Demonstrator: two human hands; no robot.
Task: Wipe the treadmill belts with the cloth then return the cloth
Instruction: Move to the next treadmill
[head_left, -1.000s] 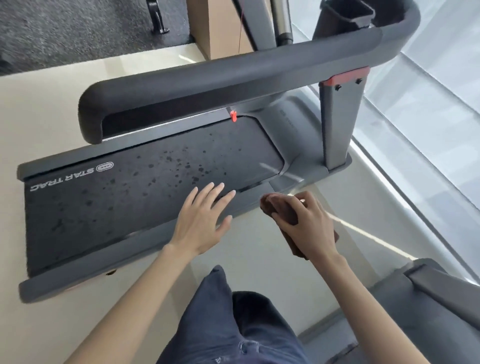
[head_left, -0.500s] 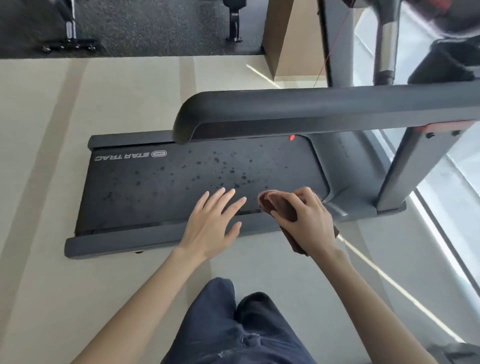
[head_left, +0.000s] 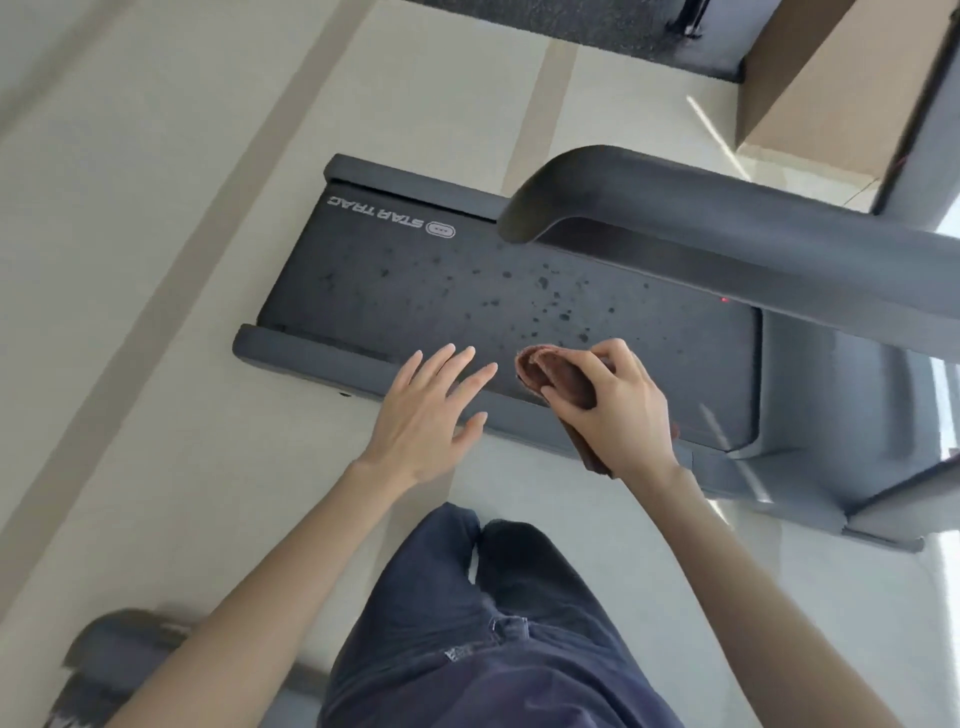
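A black treadmill belt (head_left: 426, 296) with dark wet spots lies across the view, marked STAR TRAC at its left end. My right hand (head_left: 618, 410) grips a folded brown cloth (head_left: 558, 374) over the belt's near edge, right of centre. My left hand (head_left: 431, 410) hovers beside it with fingers spread and straight, over the near side rail (head_left: 311, 358); whether it touches the rail I cannot tell. Part of the cloth hangs below my right palm.
A thick grey handrail (head_left: 701, 213) crosses above the belt's right half. The motor cover and upright (head_left: 831, 405) stand at the right. A brown box (head_left: 831, 88) sits at the back right. Another grey machine part (head_left: 119, 660) is at the lower left. My legs (head_left: 493, 623) are below.
The view has swung left and tilted, so the treadmill now lies diagonally. Both hands have moved out over the belt's near edge; the right hand still holds the cloth.
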